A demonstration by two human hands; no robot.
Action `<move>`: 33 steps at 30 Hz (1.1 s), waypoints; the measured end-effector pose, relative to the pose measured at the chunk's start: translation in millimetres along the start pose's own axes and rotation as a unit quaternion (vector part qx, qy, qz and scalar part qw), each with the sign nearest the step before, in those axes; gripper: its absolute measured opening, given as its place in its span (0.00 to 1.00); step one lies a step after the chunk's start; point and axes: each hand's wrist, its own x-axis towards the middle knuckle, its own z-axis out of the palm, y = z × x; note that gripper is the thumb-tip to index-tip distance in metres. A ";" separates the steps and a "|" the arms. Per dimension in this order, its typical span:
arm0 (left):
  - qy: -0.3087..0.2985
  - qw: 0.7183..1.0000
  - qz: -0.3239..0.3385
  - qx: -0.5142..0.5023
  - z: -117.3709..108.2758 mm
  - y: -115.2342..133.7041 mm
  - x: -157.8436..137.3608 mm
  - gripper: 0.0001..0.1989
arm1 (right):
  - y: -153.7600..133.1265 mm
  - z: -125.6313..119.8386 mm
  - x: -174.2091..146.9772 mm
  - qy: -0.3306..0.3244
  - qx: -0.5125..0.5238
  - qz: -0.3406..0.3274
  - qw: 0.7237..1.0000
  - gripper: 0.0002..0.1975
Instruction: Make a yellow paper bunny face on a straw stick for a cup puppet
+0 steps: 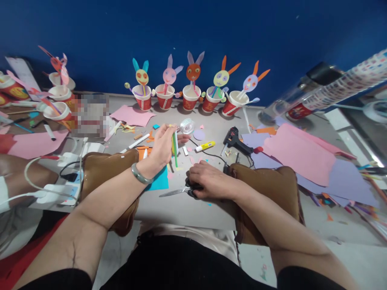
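Centrally, the left grip (163, 147) pinches a narrow green strip (175, 156), held upright to the left of the yellow tube (205, 146), which serves as landmark; a white and yellow piece beside the strip is too small to identify. The right grip (203, 179) is curled around the handles of scissors (172, 193), nearer the wearer than the tube, blades pointing left. The strip appears light, flexible and easily creased, best pinched by its edges; the scissors are presumably stiff, smooth and heavier, best held at the handle loops. Right of the tube, a black glue gun (237, 141) lies on the tabletop (187, 213). Beyond the tube stand five red-and-white cups (190, 104), each containing a rabbit-headed figure (193, 72). Far left of it, further cups (64, 108) hold blurred paper shapes; far right, a stack of cups (332, 86) leans beside a clear cylinder (272, 110).
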 end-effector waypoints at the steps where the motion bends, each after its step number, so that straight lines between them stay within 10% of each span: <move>1: 0.005 1.000 0.000 0.004 0.5 0.6 -0.1 0.16 | 1.6 -0.6 -0.2 0.000 0.017 -0.001 1.000 0.03; 11: -0.002 1.000 0.003 -0.016 -1.9 0.8 4.0 0.13 | 24.6 -30.6 -29.9 -0.016 0.450 -0.001 0.893 0.11; 18: -0.010 1.000 0.004 -0.027 -2.3 -1.3 2.6 0.10 | 17.2 -23.9 -20.7 0.155 0.625 0.069 0.762 0.23; 33: -0.038 0.998 0.028 -0.030 0.5 3.2 -3.0 0.10 | 14.7 -24.3 -9.9 0.159 0.549 0.123 0.811 0.29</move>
